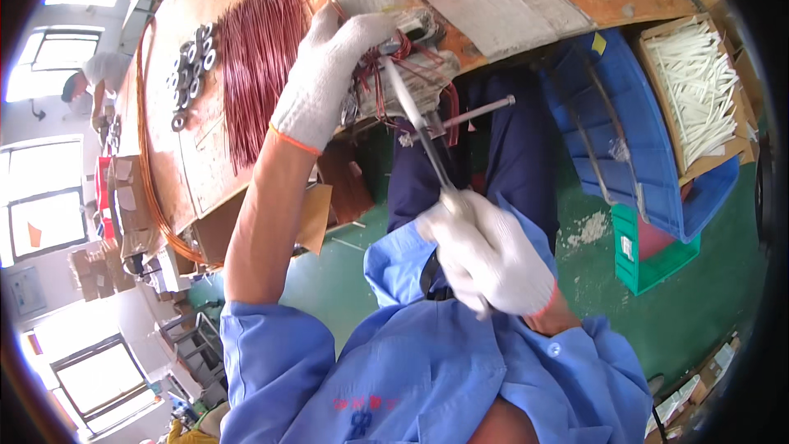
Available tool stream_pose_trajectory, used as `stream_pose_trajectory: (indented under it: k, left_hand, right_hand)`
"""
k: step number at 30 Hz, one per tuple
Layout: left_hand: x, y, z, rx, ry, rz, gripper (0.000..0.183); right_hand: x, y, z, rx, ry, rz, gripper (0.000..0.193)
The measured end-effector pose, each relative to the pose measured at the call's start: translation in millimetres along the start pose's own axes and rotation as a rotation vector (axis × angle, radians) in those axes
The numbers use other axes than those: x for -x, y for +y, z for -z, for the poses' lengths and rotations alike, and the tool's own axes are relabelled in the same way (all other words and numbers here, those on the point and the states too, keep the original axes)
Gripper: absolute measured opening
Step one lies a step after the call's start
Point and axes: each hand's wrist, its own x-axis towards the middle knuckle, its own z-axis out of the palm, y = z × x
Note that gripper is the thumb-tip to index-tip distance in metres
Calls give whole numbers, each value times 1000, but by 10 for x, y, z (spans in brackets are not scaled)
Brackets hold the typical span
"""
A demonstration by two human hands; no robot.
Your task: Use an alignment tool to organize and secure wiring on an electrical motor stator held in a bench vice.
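At the near edge of the wooden bench [209, 156], a small coil of red wire [400, 49] sits beside the gloved left hand [329, 62], whose fingers bend toward it; whether they pinch it, I cannot tell. The gloved right hand [489, 259] is wrapped around the lower end of a long rod [408, 107], its upper end at the coil. Long reddish wires [263, 66] lie left of the left hand.
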Motion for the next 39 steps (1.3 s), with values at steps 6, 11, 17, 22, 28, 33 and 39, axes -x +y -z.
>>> stream_pose_trajectory:
  k: [6, 11, 17, 22, 28, 33, 39]
  left_hand:
    - [6, 105, -43, 40, 43, 22, 58]
    - [54, 149, 21, -111, 23, -5, 60]
    - [193, 338, 342, -237, 9, -146, 51]
    - [275, 451, 295, -169, -368, -91, 54]
    - [120, 445, 396, -304, -520, -247, 65]
    - [86, 445, 359, -501, -566, -281, 76]
    - [179, 314, 269, -430, -283, -190, 54]
  right_hand:
    - [376, 771, 554, 286, 143, 12, 12]
    - [-494, 905, 838, -327, 386, 350, 27]
    - [-1234, 11, 841, -235, 563, 1045, 45]
    - [-1049, 26, 379, 225, 665, 772, 48]
    - [-1006, 59, 232, -46, 426, 821, 58]
    - [-1069, 220, 209, 296, 434, 765, 68]
    - [-1331, 857, 191, -208, 214, 475, 41]
